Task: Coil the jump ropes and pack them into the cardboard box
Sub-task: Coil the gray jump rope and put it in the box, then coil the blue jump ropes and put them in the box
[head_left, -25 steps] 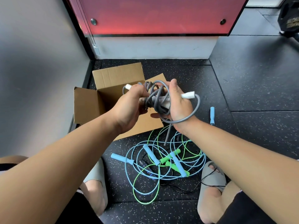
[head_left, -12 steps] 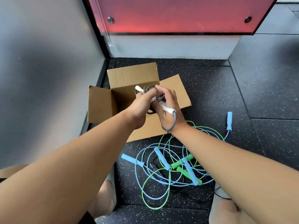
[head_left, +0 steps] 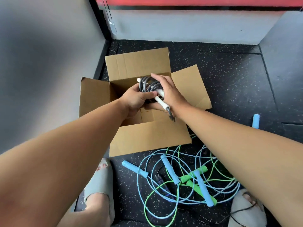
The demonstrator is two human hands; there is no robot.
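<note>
Over the open top of the cardboard box (head_left: 147,138), flaps spread flat on all four sides:

- Grey jump rope (head_left: 148,85): wound into a tight bundle, held above the box mouth, towards its far right corner. Long axis runs from far left to near right.
- White handle (head_left: 161,101): lies along the bundle; its near-right end points at the person's right forearm, and a short grey cord tail hangs from it. A second white tip (head_left: 139,79) sticks out at the far-left end.
- Left hand (head_left: 136,100): fingers curled round the near-left side of the bundle, thumb laid across towards the handle.
- Right hand (head_left: 170,92): fingers laid over the far-right side of the coil, thumb beneath, clasping the bundle.

On the speckled black floor (head_left: 229,79), near and right of the box:

- Blue ropes (head_left: 170,171): loose, overlapping loops, uncoiled; one blue handle (head_left: 255,121) lies apart at far right.
- Green rope (head_left: 193,175): tangled among the blue, handles crossing.
- Dark rope (head_left: 159,179): partly under the tangle.
- Grey sandals (head_left: 101,182): one either side of the heap.
</note>
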